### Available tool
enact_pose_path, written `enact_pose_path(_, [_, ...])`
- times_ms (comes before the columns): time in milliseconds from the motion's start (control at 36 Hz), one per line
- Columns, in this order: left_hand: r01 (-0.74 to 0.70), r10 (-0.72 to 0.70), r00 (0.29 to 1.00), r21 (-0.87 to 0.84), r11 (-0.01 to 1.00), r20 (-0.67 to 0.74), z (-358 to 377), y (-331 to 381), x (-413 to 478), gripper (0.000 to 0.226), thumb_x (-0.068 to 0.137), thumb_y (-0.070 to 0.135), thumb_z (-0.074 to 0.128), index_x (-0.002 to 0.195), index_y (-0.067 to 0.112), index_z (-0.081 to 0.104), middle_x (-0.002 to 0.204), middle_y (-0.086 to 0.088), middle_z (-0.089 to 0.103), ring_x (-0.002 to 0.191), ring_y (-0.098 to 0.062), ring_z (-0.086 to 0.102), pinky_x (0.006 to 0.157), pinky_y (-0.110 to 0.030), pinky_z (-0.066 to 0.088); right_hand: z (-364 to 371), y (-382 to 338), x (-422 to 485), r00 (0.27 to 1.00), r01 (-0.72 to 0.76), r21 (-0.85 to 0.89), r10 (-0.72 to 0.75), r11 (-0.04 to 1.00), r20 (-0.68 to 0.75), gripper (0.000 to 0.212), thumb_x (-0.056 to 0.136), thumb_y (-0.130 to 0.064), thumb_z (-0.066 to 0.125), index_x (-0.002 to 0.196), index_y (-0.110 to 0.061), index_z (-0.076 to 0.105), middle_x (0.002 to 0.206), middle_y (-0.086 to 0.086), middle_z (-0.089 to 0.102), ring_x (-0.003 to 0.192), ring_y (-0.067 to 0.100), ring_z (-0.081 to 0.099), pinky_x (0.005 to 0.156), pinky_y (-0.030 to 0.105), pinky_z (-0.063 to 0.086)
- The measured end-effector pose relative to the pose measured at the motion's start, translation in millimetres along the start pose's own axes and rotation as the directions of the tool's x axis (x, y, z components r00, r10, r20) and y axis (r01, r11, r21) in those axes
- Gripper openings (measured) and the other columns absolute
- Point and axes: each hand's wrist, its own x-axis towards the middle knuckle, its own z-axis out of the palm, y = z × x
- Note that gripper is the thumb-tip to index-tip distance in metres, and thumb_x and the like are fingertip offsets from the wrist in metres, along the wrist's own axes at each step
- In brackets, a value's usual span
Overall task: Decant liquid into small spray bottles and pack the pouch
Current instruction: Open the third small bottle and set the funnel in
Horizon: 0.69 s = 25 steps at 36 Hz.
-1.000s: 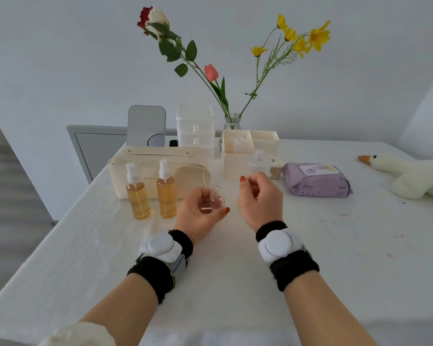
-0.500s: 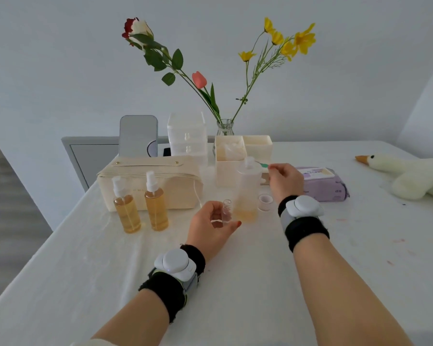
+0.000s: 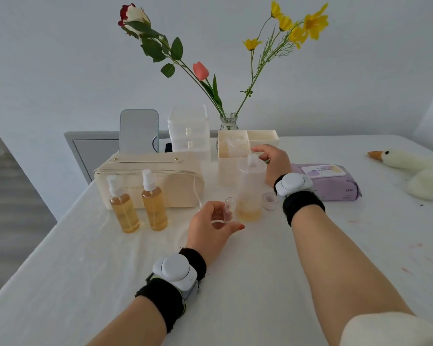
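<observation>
- The step in hand looks like decanting. The left hand [image 3: 211, 227] grips a small clear vial [image 3: 228, 208] upright with its mouth uncapped, just in front of the large pump bottle [image 3: 250, 193]. That bottle has only a little amber liquid at its bottom.
- The right hand [image 3: 273, 162] is behind that bottle, at the cream organiser box [image 3: 231, 168]. Its fingers are curled, but I cannot tell whether they hold anything.
- The next move likely calls for a careful pour into the vial's narrow mouth, where a spill on the desk [image 3: 260, 283] is easy.
- Two filled spray bottles [image 3: 124, 211] stand just in front of the cream pouch [image 3: 175, 186].
- A loose cap [image 3: 270, 201] sits beside the pump bottle, with a wipes pack [image 3: 335, 186] and a plush goose [image 3: 415, 171] to the right.
- The pump bottle stands between the hands, in the way of the right hand's way back.
</observation>
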Motion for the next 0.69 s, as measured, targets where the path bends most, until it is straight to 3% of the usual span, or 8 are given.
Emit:
enact_pose_path(139, [-0.002, 0.002, 1.0, -0.022, 1.0, 0.007, 0, -2, 0, 0.039, 0.071, 0.012, 0.091, 0.098, 0.019, 0.064, 0.096, 0.0, 0.071, 0.09, -0.014, 0.07, 0.083, -0.03, 0.06, 3, 6, 12, 0.998, 0.008, -0.017, -0.007, 1.0, 0.057, 0.044, 0.085, -0.009, 0.074, 0.128, -0.016, 0.068, 0.076, -0.009, 0.056, 0.067, 0.001, 0.05, 0.077, 0.026, 0.041])
enact_pose_path(250, [0.011, -0.011, 1.0, -0.039, 0.999, 0.008, 1, -2, 2, 0.039, 0.07, 0.011, 0.091, 0.098, 0.017, 0.064, 0.096, -0.002, 0.071, 0.092, -0.022, 0.071, 0.085, -0.038, 0.06, 6, 4, 23, 0.991, 0.029, -0.025, -0.026, 0.999, 0.128, 0.043, 0.085, -0.011, 0.078, 0.127, -0.017, 0.068, 0.079, 0.002, 0.059, 0.081, 0.021, 0.067, 0.083, 0.037, 0.053])
enact_pose_path(361, [0.022, -0.021, 1.0, -0.056, 0.998, 0.011, 0, -4, 3, 0.04, 0.07, 0.011, 0.091, 0.098, 0.017, 0.064, 0.096, -0.002, 0.071, 0.093, -0.024, 0.071, 0.086, -0.043, 0.06, 11, 5, 31, 0.985, 0.062, -0.038, -0.055, 0.997, 0.164, 0.021, 0.086, -0.023, 0.074, 0.106, -0.026, 0.076, 0.091, 0.017, 0.071, 0.073, 0.024, 0.059, 0.078, 0.037, 0.053])
enact_pose_path(389, [0.022, -0.022, 1.0, -0.057, 0.998, 0.011, 0, -4, 3, 0.04, 0.07, 0.01, 0.091, 0.097, 0.017, 0.064, 0.095, -0.002, 0.071, 0.093, -0.024, 0.071, 0.086, -0.044, 0.061, 12, 3, 31, 0.984, 0.066, -0.041, -0.059, 0.997, 0.165, 0.012, 0.084, -0.025, 0.073, 0.095, -0.031, 0.076, 0.087, 0.015, 0.071, 0.072, 0.023, 0.056, 0.075, 0.034, 0.051])
enact_pose_path(444, [0.022, -0.021, 1.0, -0.06, 0.998, 0.012, 0, -4, 3, 0.039, 0.07, 0.01, 0.091, 0.097, 0.018, 0.064, 0.095, -0.002, 0.07, 0.094, -0.024, 0.071, 0.085, -0.045, 0.061, 12, 3, 34, 0.983, 0.073, -0.056, -0.063, 0.996, 0.173, 0.016, 0.084, -0.022, 0.075, 0.083, -0.038, 0.072, 0.079, 0.004, 0.064, 0.073, 0.018, 0.052, 0.073, 0.031, 0.045])
enact_pose_path(528, [0.017, -0.017, 1.0, -0.057, 0.998, 0.012, 0, -3, 3, 0.039, 0.07, 0.011, 0.091, 0.096, 0.019, 0.064, 0.095, -0.002, 0.07, 0.093, -0.021, 0.07, 0.084, -0.042, 0.061, 13, 0, 34, 0.982, 0.088, -0.051, -0.079, 0.995, 0.17, 0.014, 0.087, -0.017, 0.077, 0.09, -0.031, 0.074, 0.081, -0.005, 0.066, 0.075, 0.011, 0.056, 0.074, 0.027, 0.046])
enact_pose_path(611, [0.012, -0.011, 1.0, -0.048, 0.999, 0.015, -1, -4, 3, 0.039, 0.07, 0.013, 0.091, 0.096, 0.02, 0.063, 0.095, -0.001, 0.071, 0.093, -0.019, 0.07, 0.084, -0.04, 0.061, 14, -2, 31, 0.992, 0.111, -0.01, -0.11, 0.994, 0.061, 0.009, 0.091, -0.017, 0.074, 0.096, -0.022, 0.077, 0.071, -0.021, 0.062, 0.061, -0.009, 0.054, 0.065, 0.01, 0.042])
enact_pose_path(694, [0.006, -0.006, 1.0, -0.042, 0.999, 0.013, -1, -3, 3, 0.039, 0.07, 0.012, 0.091, 0.096, 0.02, 0.063, 0.093, 0.002, 0.071, 0.093, -0.018, 0.07, 0.085, -0.039, 0.061, 10, -10, 27, 0.988, 0.146, -0.027, -0.147, 0.989, -0.052, 0.01, 0.092, -0.015, 0.071, 0.098, -0.012, 0.079, 0.072, -0.018, 0.061, 0.059, -0.006, 0.052, 0.064, 0.013, 0.042])
